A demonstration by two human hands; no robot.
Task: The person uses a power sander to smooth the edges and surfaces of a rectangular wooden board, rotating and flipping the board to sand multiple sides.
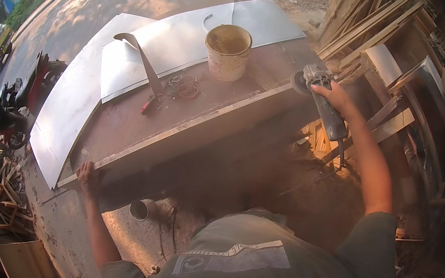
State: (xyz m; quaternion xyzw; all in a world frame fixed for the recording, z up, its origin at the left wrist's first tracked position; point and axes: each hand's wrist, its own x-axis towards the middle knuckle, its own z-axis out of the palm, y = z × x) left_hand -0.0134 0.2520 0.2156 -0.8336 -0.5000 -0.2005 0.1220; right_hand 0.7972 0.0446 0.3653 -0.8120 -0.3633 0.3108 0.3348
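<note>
Grinder (324, 100) sits gripped in my right hand (339, 94), its disc at the far corner of the rusty workbench (136, 124); my left hand (88, 174) curls over the bench's near edge, with a dirty bucket (227, 52) standing beside metal sheets (161, 48)

Bucket (228, 50) on worktop (136, 124), metal sheets (161, 45) behind and left of it. Pliers (151, 104) near middle. Angle grinder (324, 100) at right corner. Wood planks (368, 22) behind, right.
</note>
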